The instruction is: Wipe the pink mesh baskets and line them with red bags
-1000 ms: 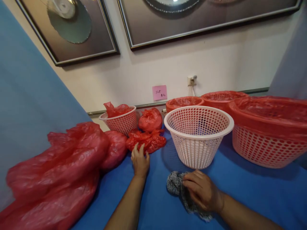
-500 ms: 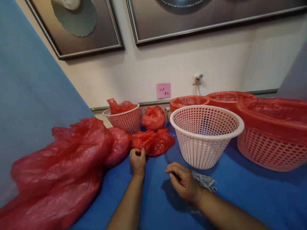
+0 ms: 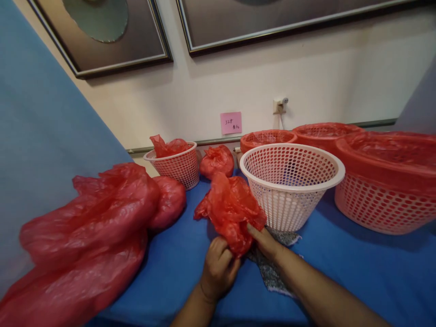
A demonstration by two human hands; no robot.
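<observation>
Between my two hands is a crumpled red plastic bag (image 3: pixel 231 204), lifted off the blue-covered table. My left hand (image 3: pixel 220 268) is closed on its near lower edge. On the bag's right side, my right hand (image 3: pixel 265 240) grips it with the thumb on top; the other fingers are partly hidden behind the film. Under and beside my right forearm lies a grey speckled cloth (image 3: pixel 272 268). An uncovered white plastic basket (image 3: pixel 296 204) with a mesh wall stands just behind my right hand.
Large red bags (image 3: pixel 102 231) are heaped at the left. Behind stand a small basket with red plastic (image 3: pixel 180 165) and a knotted red bag (image 3: pixel 218 161). Red-lined baskets (image 3: pixel 388 195) line the right and back. A pink note (image 3: pixel 230 123) and a socket (image 3: pixel 279 106) are on the wall.
The crumpled red bag has left its place at the back and come nearer, up into both hands. Both hands have closed on it. More of the grey cloth shows.
</observation>
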